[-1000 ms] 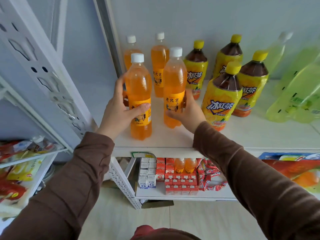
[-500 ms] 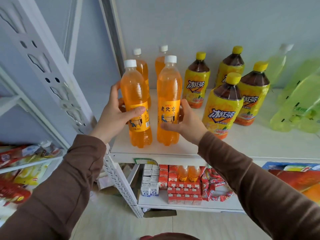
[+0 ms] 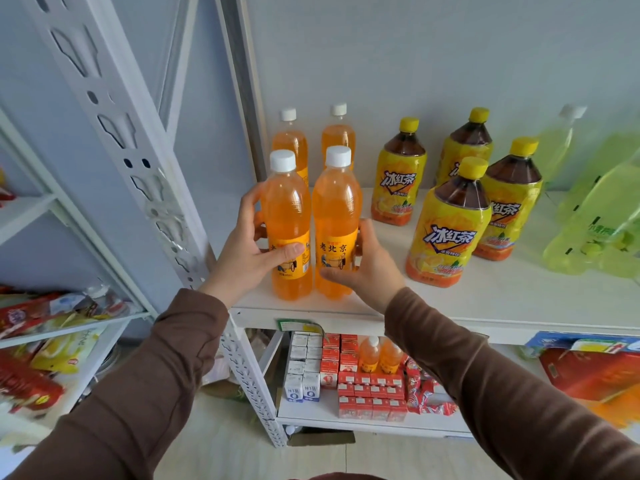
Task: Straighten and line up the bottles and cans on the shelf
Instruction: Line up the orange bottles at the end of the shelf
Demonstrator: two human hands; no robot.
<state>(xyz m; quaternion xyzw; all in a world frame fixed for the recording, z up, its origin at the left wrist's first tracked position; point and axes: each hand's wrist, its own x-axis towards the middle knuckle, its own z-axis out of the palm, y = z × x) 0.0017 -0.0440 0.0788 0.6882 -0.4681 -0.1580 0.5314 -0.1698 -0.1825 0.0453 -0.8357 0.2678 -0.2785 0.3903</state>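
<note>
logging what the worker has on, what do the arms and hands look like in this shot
Both arms wear long brown sleeves of soft, slightly creased fabric, ending at the wrists. The left hand and right hand are bare: no gloves, and no rings, watch or markings are visible. No cables or straps show.

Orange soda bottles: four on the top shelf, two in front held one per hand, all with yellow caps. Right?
Not quite. The head view shows white caps on all four orange soda bottles; the yellow caps belong to the iced tea bottles beside them. The rest stands: the left hand grips the front left bottle and the right hand grips the front right bottle.
</note>
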